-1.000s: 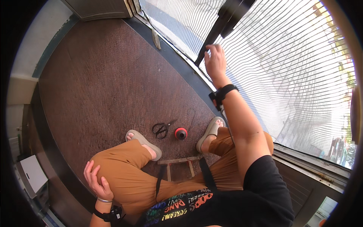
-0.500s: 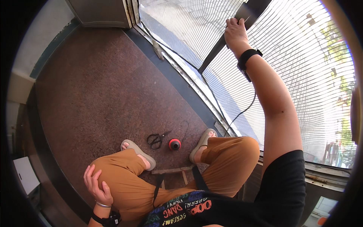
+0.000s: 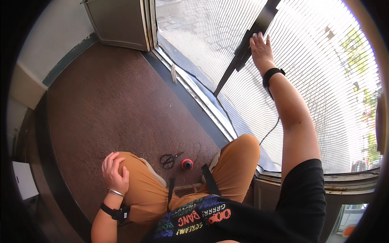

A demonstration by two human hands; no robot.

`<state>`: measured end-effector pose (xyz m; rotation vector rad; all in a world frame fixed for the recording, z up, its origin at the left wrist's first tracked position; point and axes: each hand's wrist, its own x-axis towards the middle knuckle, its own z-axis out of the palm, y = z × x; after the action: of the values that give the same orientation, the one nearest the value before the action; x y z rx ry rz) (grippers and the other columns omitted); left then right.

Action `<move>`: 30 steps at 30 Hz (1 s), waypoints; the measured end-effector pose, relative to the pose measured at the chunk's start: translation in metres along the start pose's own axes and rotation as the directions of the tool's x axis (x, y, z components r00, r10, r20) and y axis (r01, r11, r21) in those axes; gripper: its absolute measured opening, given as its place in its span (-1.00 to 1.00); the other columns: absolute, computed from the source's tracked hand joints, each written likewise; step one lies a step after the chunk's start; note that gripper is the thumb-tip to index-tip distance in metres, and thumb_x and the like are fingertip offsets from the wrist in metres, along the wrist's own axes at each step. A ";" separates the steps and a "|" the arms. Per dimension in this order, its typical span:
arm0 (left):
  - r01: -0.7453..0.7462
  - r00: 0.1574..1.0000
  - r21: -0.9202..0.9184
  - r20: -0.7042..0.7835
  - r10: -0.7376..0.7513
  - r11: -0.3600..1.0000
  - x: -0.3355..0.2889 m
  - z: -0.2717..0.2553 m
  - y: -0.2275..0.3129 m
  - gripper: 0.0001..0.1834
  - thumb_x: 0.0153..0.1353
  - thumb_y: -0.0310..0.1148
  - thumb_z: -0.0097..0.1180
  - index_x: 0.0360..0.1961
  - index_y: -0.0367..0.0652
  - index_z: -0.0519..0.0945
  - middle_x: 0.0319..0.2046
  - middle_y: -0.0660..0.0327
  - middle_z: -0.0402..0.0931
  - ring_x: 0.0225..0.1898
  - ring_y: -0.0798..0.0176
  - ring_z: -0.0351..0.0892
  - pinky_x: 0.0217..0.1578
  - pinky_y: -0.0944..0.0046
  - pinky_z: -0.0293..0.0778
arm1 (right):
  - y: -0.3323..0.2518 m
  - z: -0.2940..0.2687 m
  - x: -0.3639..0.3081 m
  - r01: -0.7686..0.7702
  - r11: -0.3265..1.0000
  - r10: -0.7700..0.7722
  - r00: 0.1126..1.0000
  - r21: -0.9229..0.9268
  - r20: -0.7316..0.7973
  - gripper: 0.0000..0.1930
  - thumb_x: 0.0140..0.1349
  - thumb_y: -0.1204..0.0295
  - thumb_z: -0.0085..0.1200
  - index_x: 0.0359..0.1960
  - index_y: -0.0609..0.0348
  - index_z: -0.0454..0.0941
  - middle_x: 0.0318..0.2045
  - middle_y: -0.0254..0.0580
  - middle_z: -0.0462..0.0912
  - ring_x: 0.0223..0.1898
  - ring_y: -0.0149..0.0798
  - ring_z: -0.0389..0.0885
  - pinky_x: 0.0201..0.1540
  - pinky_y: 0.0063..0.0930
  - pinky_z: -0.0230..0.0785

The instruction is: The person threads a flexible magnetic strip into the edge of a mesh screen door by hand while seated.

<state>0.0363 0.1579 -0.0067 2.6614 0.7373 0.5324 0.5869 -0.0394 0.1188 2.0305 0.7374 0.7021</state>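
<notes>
My right hand [image 3: 262, 50] reaches up to the right, its fingers stretched flat against a dark strip [image 3: 230, 73] that runs down a ribbed, see-through mesh curtain [image 3: 194, 36]. Part of the strip looks doubled or overlapped just beside my fingers. My left hand [image 3: 115, 172] rests on my left knee with its fingers laid over the trouser cloth, holding nothing. On the floor between my feet lie black-handled scissors [image 3: 167, 161]. Beside them stands a red and black spool [image 3: 187, 164], with a thin dark thread trailing from it.
A metal door frame and sill [image 3: 204, 103] run diagonally along the mesh. A grey panel [image 3: 119, 24] stands at the far left of the opening. A small light-coloured piece [image 3: 174, 74] lies by the sill. Low at the left is a white box [image 3: 25, 180].
My right fingers have gone from gripping the strip to lying flat on it. My knees have shifted and the view has tilted. My left hand stays on the knee.
</notes>
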 end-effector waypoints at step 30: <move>-0.067 0.622 -0.803 0.430 0.654 0.592 0.134 0.091 0.149 -0.70 0.11 -0.33 0.10 -0.14 -0.24 0.51 -0.26 0.07 0.54 -0.20 0.03 0.54 -0.18 0.17 0.46 | -0.009 0.009 0.024 0.225 0.971 -0.216 0.971 0.086 -0.102 -0.83 0.16 0.46 -0.06 -0.28 0.09 0.58 -0.16 -0.35 0.50 0.03 -0.32 0.38 0.16 -0.20 0.14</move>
<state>0.2453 0.0910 0.0085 1.9353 -0.3138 -0.1397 0.6074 -0.0228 0.1120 1.9730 1.0514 0.6439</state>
